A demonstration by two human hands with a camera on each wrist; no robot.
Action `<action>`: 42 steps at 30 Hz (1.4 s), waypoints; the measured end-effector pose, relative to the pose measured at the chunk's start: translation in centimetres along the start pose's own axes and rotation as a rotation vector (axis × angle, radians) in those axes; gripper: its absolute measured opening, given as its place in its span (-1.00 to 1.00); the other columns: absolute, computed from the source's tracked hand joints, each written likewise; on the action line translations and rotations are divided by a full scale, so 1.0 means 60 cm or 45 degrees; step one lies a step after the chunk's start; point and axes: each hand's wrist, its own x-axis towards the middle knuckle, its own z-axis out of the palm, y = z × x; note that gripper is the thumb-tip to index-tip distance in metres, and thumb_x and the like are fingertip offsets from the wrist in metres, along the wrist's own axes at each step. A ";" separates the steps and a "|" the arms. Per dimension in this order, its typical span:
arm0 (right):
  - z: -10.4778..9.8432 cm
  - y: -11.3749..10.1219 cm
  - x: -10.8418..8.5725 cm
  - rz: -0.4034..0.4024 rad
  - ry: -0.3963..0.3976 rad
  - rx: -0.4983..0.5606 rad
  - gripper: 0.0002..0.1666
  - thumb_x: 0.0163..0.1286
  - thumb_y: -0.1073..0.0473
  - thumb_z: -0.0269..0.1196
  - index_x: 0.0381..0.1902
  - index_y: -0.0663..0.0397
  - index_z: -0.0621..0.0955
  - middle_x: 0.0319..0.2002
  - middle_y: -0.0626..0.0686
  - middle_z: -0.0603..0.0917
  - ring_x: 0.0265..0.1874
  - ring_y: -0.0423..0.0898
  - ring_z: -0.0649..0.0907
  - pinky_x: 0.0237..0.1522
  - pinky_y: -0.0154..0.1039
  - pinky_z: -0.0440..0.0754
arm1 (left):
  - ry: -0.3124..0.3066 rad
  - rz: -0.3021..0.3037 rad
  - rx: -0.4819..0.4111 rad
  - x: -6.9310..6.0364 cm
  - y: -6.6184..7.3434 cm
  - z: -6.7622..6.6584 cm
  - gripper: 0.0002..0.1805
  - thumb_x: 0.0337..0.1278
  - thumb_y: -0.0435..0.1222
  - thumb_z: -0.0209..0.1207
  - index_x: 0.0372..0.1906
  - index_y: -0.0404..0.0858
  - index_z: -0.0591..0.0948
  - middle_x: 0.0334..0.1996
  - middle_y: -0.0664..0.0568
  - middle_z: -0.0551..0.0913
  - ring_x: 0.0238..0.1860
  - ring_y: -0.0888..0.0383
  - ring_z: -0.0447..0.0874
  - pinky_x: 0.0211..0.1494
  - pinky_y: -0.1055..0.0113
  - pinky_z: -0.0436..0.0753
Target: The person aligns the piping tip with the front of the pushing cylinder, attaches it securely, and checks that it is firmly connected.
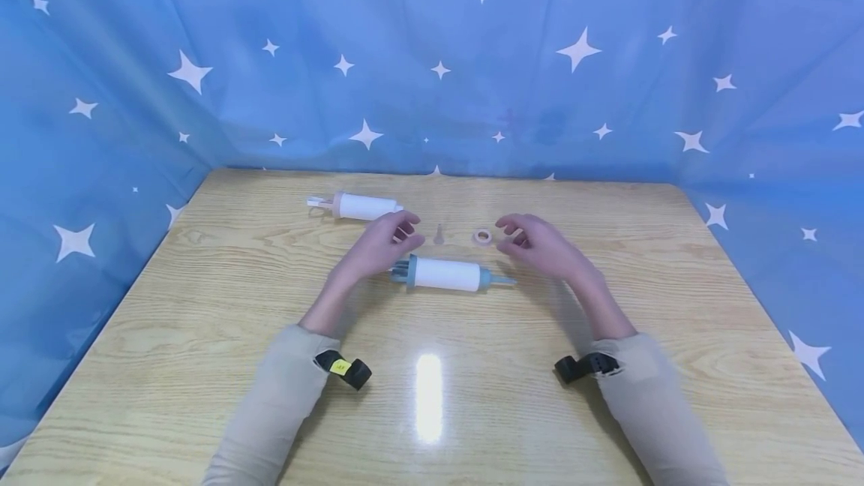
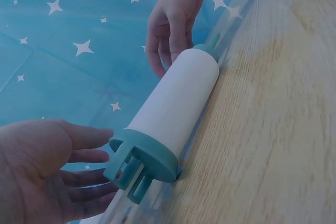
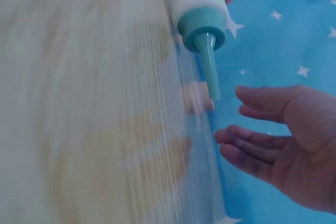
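Note:
A decorating syringe with a white barrel lies on its side on the table. Its teal handle end points left and its teal nozzle points right. My left hand hovers by the handle end, fingers loosely bent, holding nothing. In the left wrist view, its fingertips lie close beside the handle; contact cannot be made out. Beyond the nozzle tip, my right hand is held with relaxed fingers and nothing in them. The right wrist view shows a gap between its fingers and the nozzle.
Farther back lies a second white syringe with pinkish fittings, its right end partly behind my left hand. A small pale pink nozzle and a pink ring sit between the hands. A blue star-patterned cloth hangs behind the wooden table.

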 end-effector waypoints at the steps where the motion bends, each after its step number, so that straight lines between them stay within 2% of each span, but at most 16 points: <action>1: 0.001 -0.001 0.003 -0.003 -0.007 0.000 -0.45 0.48 0.17 0.25 0.33 0.31 0.46 0.13 0.35 0.58 -0.03 0.19 0.68 0.00 0.08 0.66 | -0.007 -0.005 -0.002 0.002 -0.001 0.001 -0.51 0.43 -0.25 0.18 0.30 -0.46 0.47 0.03 -0.24 0.62 0.03 -0.09 0.62 0.12 0.09 0.62; 8: 0.012 -0.004 0.021 -0.021 -0.047 -0.001 -0.33 0.45 0.16 0.30 0.42 0.24 0.40 0.15 0.36 0.54 -0.06 0.17 0.69 0.03 0.06 0.65 | -0.042 -0.015 -0.017 0.017 -0.007 0.010 -0.47 0.43 -0.24 0.18 0.33 -0.47 0.44 0.06 -0.29 0.61 0.07 -0.13 0.62 0.16 0.07 0.60; 14: 0.019 -0.009 0.030 -0.030 -0.083 -0.004 -0.32 0.43 0.17 0.31 0.44 0.18 0.40 0.19 0.37 0.49 -0.06 0.15 0.66 0.04 0.09 0.62 | -0.052 -0.047 -0.051 0.026 -0.003 0.018 -0.47 0.43 -0.24 0.18 0.34 -0.45 0.44 0.09 -0.29 0.60 0.10 -0.14 0.61 0.16 0.07 0.60; 20: 0.027 -0.006 0.039 -0.034 -0.116 0.001 -0.36 0.43 0.21 0.31 0.42 0.16 0.44 0.15 0.32 0.46 -0.07 0.12 0.59 0.02 0.07 0.58 | -0.061 -0.093 -0.098 0.034 -0.001 0.027 -0.46 0.42 -0.21 0.20 0.36 -0.39 0.44 0.09 -0.24 0.59 0.11 -0.11 0.60 0.14 0.08 0.62; 33: 0.031 -0.005 0.045 0.001 -0.127 0.026 -0.60 0.39 0.24 0.34 0.17 0.15 0.62 -0.02 0.20 0.52 -0.10 0.08 0.56 0.01 0.01 0.56 | -0.027 -0.077 -0.131 0.048 -0.005 0.040 -0.56 0.39 -0.27 0.22 0.29 -0.32 0.54 0.05 -0.18 0.62 0.08 -0.09 0.63 0.13 0.10 0.62; 42: 0.033 -0.003 0.046 0.016 -0.121 0.018 -0.63 0.39 0.24 0.34 0.13 0.15 0.64 -0.03 0.20 0.53 -0.08 0.09 0.58 0.04 0.02 0.58 | 0.010 -0.108 -0.162 0.051 -0.002 0.045 -0.68 0.34 -0.31 0.26 0.15 -0.26 0.65 0.03 -0.16 0.65 0.06 -0.11 0.65 0.14 0.07 0.63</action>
